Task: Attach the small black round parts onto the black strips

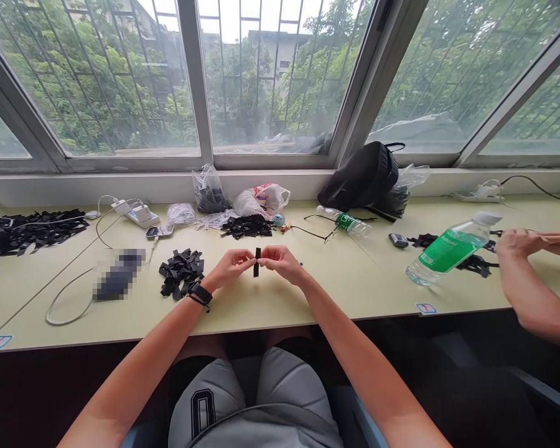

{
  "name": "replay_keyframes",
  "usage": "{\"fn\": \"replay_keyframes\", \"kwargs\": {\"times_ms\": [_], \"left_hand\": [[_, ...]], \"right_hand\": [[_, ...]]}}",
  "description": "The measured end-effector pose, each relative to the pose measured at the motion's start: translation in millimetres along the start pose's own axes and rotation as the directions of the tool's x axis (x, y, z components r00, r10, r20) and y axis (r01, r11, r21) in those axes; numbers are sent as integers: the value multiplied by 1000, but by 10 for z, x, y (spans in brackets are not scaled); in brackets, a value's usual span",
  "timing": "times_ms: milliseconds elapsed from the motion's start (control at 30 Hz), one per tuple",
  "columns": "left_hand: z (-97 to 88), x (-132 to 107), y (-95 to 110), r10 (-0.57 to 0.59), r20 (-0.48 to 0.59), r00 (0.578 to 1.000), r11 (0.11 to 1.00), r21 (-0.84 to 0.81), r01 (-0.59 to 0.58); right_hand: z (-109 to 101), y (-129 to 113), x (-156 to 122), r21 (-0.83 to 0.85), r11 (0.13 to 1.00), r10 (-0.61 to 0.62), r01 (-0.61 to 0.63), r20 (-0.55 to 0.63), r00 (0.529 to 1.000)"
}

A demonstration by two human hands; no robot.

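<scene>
Between my two hands a short black strip [257, 264] stands upright, just above the pale yellow table [242, 313]. My left hand [232, 266], with a dark band on its wrist, pinches the strip from the left side. From the right, the fingertips of my right hand [281, 261] are closed on the same strip. A pile of black strips [182, 272] lies beside my left wrist. Farther back, a second heap of black strips [247, 226] rests beyond my hands. What the strip is made of I cannot make out.
A tilted water bottle [452, 249] is at the right, near a co-worker's hands [522, 241]. Another bottle [345, 223] lies by a black bag [361, 177]. Cables, a power strip [142, 214] and a blurred device [119, 275] are at the left. Plastic bags [261, 200] line the window ledge.
</scene>
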State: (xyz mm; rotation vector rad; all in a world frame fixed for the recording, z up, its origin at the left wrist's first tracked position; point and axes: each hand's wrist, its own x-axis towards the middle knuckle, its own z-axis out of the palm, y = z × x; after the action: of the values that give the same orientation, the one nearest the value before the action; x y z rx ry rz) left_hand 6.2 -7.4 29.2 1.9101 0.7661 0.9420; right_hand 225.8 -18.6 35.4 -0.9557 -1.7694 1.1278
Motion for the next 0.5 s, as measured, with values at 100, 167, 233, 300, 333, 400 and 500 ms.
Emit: {"fn": "replay_keyframes", "kwargs": {"times_ms": [100, 167, 233, 300, 333, 400, 500], "left_hand": [[-18, -6, 42, -38, 48, 998, 998, -52, 41], [-6, 5, 54, -53, 36, 998, 995, -79, 56], [24, 21, 50, -54, -3, 999, 993, -108, 53], [59, 35, 33, -54, -30, 998, 989, -142, 49], [74, 40, 20, -56, -35, 998, 985, -164, 49], [94, 46, -10, -62, -36, 997, 974, -219, 53], [95, 51, -55, -106, -52, 993, 953, -291, 86]], "right_hand": [[-9, -40, -9, 56, 998, 0, -1, 16, 1000], [-1, -33, 2, 85, 996, -15, 17, -20, 1000], [14, -9, 21, 96, 995, -30, 37, -73, 997], [29, 21, 41, 92, 994, -41, 51, -112, 993], [35, 38, 51, 90, 994, -47, 59, -124, 991], [44, 69, 66, 89, 993, -65, 77, -140, 988], [51, 109, 80, 89, 989, -103, 117, -152, 983]]}}
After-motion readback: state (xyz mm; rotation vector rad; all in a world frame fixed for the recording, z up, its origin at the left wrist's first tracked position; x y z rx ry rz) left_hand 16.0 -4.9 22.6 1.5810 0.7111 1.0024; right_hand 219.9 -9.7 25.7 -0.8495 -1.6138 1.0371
